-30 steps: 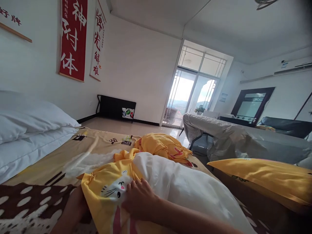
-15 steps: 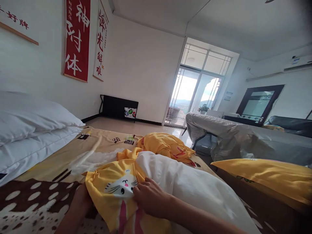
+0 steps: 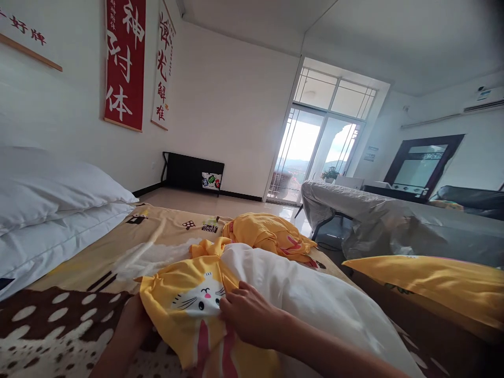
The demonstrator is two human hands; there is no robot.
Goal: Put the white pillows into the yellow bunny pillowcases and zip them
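Observation:
A white pillow (image 3: 311,299) lies across the bed in front of me, partly inside a yellow pillowcase (image 3: 185,310) printed with a cat face. My right hand (image 3: 250,317) rests on top, its fingers curled and pinching the pillowcase edge against the pillow. My left hand (image 3: 136,317) reaches under the pillowcase; its fingers are hidden by the cloth. Beyond the pillow sits a crumpled heap of yellow cloth (image 3: 268,233).
Two white pillows (image 3: 51,210) are stacked at the left on a beige and brown patterned sheet (image 3: 129,247). A yellow pillow (image 3: 429,286) lies at the right. A covered table (image 3: 378,220) stands beyond the bed, and a glass balcony door (image 3: 311,152) is farther back.
My right hand has slid a little to the right along the pillowcase edge, and the pillowcase has shifted slightly with it. The view has turned slightly.

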